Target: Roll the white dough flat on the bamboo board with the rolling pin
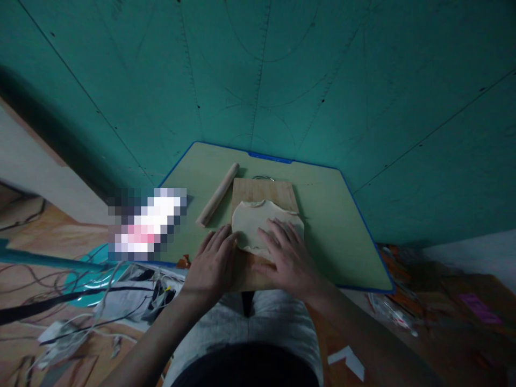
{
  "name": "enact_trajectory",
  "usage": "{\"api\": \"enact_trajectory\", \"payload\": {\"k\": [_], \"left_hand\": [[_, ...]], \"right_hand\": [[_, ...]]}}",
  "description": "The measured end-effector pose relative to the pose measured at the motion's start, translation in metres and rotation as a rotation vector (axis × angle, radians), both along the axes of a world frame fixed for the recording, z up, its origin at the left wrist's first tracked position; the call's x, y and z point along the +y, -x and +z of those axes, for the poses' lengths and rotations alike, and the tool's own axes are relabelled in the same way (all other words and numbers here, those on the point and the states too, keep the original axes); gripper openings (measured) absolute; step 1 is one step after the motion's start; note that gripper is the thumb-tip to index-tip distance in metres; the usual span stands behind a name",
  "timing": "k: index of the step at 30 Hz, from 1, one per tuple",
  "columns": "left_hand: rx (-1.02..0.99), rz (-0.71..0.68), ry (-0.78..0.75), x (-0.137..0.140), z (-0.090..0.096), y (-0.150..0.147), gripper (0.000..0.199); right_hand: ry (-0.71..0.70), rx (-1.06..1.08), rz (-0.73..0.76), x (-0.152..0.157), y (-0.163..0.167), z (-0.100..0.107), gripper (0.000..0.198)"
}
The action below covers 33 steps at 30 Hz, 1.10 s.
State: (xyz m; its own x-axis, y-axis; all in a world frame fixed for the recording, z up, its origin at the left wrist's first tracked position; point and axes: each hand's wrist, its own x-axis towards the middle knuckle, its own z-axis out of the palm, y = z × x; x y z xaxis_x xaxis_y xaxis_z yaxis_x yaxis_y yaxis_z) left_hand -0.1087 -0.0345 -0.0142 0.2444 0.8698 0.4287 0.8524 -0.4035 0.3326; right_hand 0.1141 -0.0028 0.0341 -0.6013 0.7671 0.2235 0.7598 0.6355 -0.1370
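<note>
A flat, pale sheet of dough (250,223) lies across a wooden cutting board (264,188), its top edge slightly folded. My right hand (284,252) rests on the dough's right part with fingers spread and thumb out over the board. At the left edge of the board, my left hand (213,258) lies with its fingers stretched forward, fingertips beside the dough's edge; whether they touch it I cannot tell. Left of the board is a wooden rolling pin (220,194), set at a slant and touched by neither hand.
The small table (338,236) has a blue rim and stands against a green wall (258,80). A blurred-out bright object (149,223) is at its left edge. Cables (92,328) and a turquoise round base (94,279) are on the floor at left; boxes (471,301) are at right.
</note>
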Motion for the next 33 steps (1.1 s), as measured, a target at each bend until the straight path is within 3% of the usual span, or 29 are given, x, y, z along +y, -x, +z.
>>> {"api": "enact_trajectory", "payload": {"k": [7,20,28,31,33], "left_hand": [[0.012,0.001,-0.027,-0.001,0.0,0.0,0.034],[0.032,0.002,-0.058,0.0,-0.002,0.0,0.033],[0.035,0.011,-0.052,0.0,0.0,-0.001,0.033],[0.042,0.009,-0.065,0.0,0.0,-0.001,0.033],[0.049,0.013,-0.069,0.0,-0.001,-0.001,0.032]], "right_hand": [[0.027,0.017,-0.036,-0.005,0.0,-0.003,0.051],[0.02,0.052,-0.067,-0.001,0.011,-0.002,0.049],[0.011,0.048,-0.065,0.004,0.01,-0.002,0.057],[0.016,0.043,0.015,0.004,0.005,-0.003,0.055],[-0.009,0.056,-0.044,0.005,0.001,-0.004,0.06]]}}
